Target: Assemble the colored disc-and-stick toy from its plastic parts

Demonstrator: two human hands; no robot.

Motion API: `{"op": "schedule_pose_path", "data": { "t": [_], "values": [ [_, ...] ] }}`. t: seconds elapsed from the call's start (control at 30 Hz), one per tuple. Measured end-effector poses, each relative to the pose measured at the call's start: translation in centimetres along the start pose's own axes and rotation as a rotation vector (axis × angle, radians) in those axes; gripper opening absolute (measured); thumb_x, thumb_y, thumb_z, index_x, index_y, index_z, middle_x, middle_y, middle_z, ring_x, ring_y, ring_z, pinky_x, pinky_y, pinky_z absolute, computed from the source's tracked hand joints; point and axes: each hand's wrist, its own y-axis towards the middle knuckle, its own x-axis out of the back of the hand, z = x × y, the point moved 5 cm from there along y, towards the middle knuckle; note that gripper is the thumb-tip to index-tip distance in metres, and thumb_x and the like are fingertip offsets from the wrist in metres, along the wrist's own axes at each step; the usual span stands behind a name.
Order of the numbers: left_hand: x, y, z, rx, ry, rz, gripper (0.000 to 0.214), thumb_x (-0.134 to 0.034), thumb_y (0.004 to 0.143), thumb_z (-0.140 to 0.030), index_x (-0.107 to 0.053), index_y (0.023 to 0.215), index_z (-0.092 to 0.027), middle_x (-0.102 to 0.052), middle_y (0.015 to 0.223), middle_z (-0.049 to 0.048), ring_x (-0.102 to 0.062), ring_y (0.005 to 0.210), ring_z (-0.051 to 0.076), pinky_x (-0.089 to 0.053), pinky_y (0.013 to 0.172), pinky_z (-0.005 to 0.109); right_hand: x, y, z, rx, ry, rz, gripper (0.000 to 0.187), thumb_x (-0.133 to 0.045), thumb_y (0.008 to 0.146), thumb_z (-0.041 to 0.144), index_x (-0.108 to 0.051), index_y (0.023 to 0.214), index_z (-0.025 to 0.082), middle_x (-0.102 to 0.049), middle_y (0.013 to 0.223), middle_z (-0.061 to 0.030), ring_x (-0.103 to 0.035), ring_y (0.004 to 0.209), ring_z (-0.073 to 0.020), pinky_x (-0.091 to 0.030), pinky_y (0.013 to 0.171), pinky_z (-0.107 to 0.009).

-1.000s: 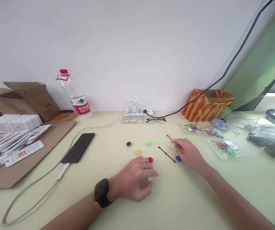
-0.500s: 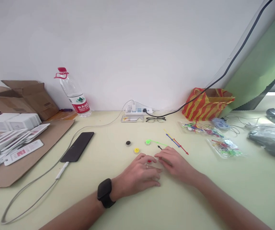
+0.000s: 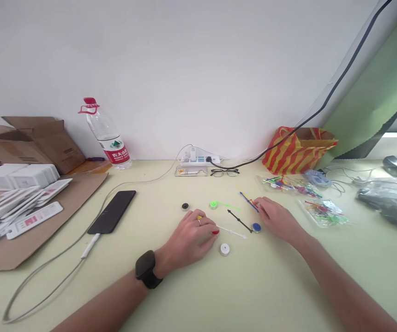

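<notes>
My left hand [image 3: 192,236] has its fingers closed around a red round piece [image 3: 215,232], whose top peeks out by the thumb. A yellow round piece [image 3: 199,217] is mostly covered by the same hand. Fingers of my right hand [image 3: 277,217] pinch the red arrow strip, mostly hidden, beside the blue arrow strip [image 3: 248,201]. Close by lie a blue round piece [image 3: 256,227], a black double-ended arrow strip [image 3: 239,220], a white arrow strip [image 3: 232,232] and a white round piece [image 3: 225,249].
Farther back are a black round piece [image 3: 185,206], a green one [image 3: 213,204] and glasses [image 3: 225,172]. A phone [image 3: 112,212] with its cable lies left, near a bottle [image 3: 115,147]. Bags of coloured parts [image 3: 325,213] and a striped bag [image 3: 295,154] are right.
My hands have moved apart: the right one went right to the red arrow strip, the left one slightly left onto the red piece. The white and blue round pieces are now uncovered.
</notes>
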Motion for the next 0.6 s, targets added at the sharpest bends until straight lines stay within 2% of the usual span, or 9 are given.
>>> {"op": "schedule_pose_path", "data": {
  "t": [0.17, 0.27, 0.37, 0.5, 0.6],
  "values": [
    [0.1, 0.0, 0.1, 0.01, 0.03, 0.02, 0.008, -0.06, 0.094, -0.018, -0.064, 0.088, -0.022, -0.074, 0.087, 0.0044, -0.062, 0.089, 0.023, -0.049, 0.079, 0.038, -0.3, 0.2, -0.4, -0.018, -0.017, -0.02, 0.017, -0.044, 0.096, 0.017, -0.059, 0.098, 0.024, -0.07, 0.099, -0.006, -0.068, 0.087, -0.0225, -0.048, 0.072, -0.035],
    [0.4, -0.1, -0.1, 0.001, 0.034, 0.066, 0.015, -0.061, 0.091, -0.023, -0.056, 0.077, -0.022, -0.065, 0.071, 0.0022, -0.056, 0.069, 0.019, -0.045, 0.068, 0.036, -0.3, 0.4, -1.3, -0.042, -0.028, -0.054, 0.014, -0.046, 0.095, 0.02, -0.056, 0.087, 0.024, -0.069, 0.092, -0.0064, -0.065, 0.08, -0.0226, -0.047, 0.069, -0.035],
    [0.4, -0.3, -0.9, -0.052, -0.029, 0.146, 0.023, -0.063, 0.088, -0.026, -0.049, 0.071, -0.022, -0.058, 0.065, 0.0001, -0.051, 0.061, 0.017, -0.041, 0.063, 0.034, -0.1, 0.4, -1.7, -0.068, -0.057, -0.07, 0.015, -0.047, 0.095, 0.023, -0.054, 0.082, 0.024, -0.068, 0.089, -0.0054, -0.064, 0.079, -0.0231, -0.045, 0.067, -0.035],
    [-0.2, -0.7, -2.3, -0.124, -0.122, 0.228, 0.023, -0.069, 0.085, -0.031, -0.053, 0.071, -0.023, -0.059, 0.069, 0.0003, -0.054, 0.061, 0.016, -0.041, 0.06, 0.034, 0.6, 0.3, -1.1, -0.064, -0.08, -0.123, 0.016, -0.047, 0.097, 0.026, -0.055, 0.084, 0.025, -0.069, 0.09, -0.0051, -0.065, 0.084, -0.0245, -0.044, 0.066, -0.034],
    [-0.9, -1.0, -2.9, -0.162, -0.123, 0.264, 0.011, -0.071, 0.085, -0.034, -0.065, 0.087, -0.024, -0.066, 0.081, 0.0022, -0.059, 0.067, 0.018, -0.045, 0.064, 0.034, 1.2, 0.3, -0.5, -0.048, -0.048, -0.169, 0.015, -0.047, 0.098, 0.029, -0.055, 0.086, 0.025, -0.07, 0.089, -0.0052, -0.065, 0.082, -0.0242, -0.044, 0.065, -0.035]
  ]
}}
